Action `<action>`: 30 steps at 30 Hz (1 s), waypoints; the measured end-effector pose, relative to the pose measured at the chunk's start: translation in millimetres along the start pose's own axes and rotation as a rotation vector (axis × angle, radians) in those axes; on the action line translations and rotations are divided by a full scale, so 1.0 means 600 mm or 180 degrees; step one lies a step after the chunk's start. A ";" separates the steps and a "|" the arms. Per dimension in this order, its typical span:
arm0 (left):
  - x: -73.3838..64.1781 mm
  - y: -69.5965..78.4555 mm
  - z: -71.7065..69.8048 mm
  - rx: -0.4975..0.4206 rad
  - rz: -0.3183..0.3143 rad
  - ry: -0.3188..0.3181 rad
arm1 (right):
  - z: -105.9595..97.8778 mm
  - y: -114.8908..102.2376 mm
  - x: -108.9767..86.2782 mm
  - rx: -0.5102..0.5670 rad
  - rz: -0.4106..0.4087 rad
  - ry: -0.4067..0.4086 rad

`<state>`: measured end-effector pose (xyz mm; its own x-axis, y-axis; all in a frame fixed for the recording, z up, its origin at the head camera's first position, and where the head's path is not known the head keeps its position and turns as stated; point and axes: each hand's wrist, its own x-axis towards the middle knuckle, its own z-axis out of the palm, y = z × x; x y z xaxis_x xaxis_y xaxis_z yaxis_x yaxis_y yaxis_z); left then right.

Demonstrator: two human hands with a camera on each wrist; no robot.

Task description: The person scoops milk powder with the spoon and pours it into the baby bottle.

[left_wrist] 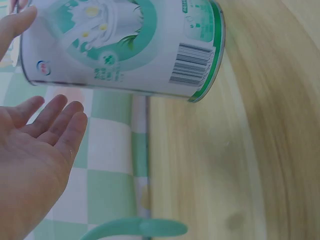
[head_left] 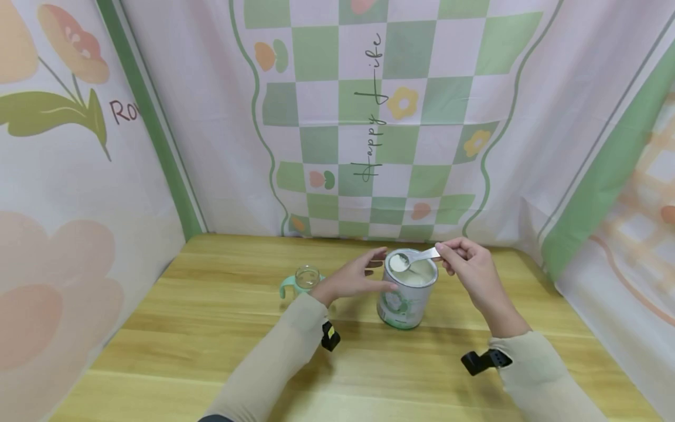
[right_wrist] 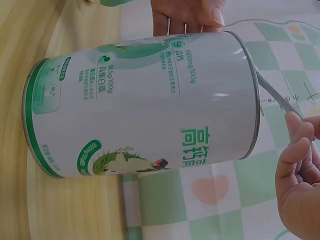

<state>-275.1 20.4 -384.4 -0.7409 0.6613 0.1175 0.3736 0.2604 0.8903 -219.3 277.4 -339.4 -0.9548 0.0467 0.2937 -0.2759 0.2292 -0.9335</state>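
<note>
Beige sleeves reach toward a tin right of a jar, right hand pinching a spoon whose powder a tilt could spill, left hand beside the tin, fingers extended.

Here's your wood-grain tabletop, and look, left of its middle, nearer the far edge than the near one, a clear cup stands upright, a mint-green handle curving out on its left! Right behind that far edge you've got the back cloth, green-and-white checks, "Happy Life" running sideways up it. Along your left edge, a side cloth with big peach flowers; beyond the right, another hanging banded broadly in green.
</note>
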 end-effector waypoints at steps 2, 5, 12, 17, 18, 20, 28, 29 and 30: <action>-0.003 0.002 -0.006 0.0062 0.0017 0.0005 | 0.002 -0.002 0.001 0.0041 -0.0007 0.0003; -0.009 0.005 -0.016 0.0157 0.0022 0.0036 | 0.006 -0.005 0.002 0.0054 0.0004 -0.0005; -0.024 0.014 -0.043 0.0348 0.0072 0.0138 | 0.023 -0.013 0.009 0.0058 -0.0006 -0.0004; -0.039 0.018 -0.063 0.0373 0.0110 0.0179 | 0.036 -0.020 0.013 0.0107 -0.0049 -0.0037; -0.041 0.018 -0.067 0.0354 0.0114 0.0182 | 0.039 -0.021 0.013 0.0101 -0.0053 -0.0046; -0.046 0.017 -0.075 0.0328 0.0124 0.0182 | 0.045 -0.022 0.014 0.0105 -0.0046 -0.0059; -0.065 0.014 -0.102 0.0474 0.0113 0.0264 | 0.073 -0.028 0.018 0.0124 -0.0011 -0.0144; -0.068 0.014 -0.105 0.0488 0.0106 0.0267 | 0.076 -0.030 0.018 0.0114 -0.0016 -0.0166; -0.071 0.013 -0.108 0.0506 0.0102 0.0273 | 0.080 -0.031 0.019 0.0113 -0.0017 -0.0189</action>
<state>-276.7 -51.3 -353.9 -0.7695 0.6105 0.1877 0.4762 0.3526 0.8055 -230.1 227.2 -328.8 -0.9579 -0.0125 0.2869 -0.2838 0.1947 -0.9389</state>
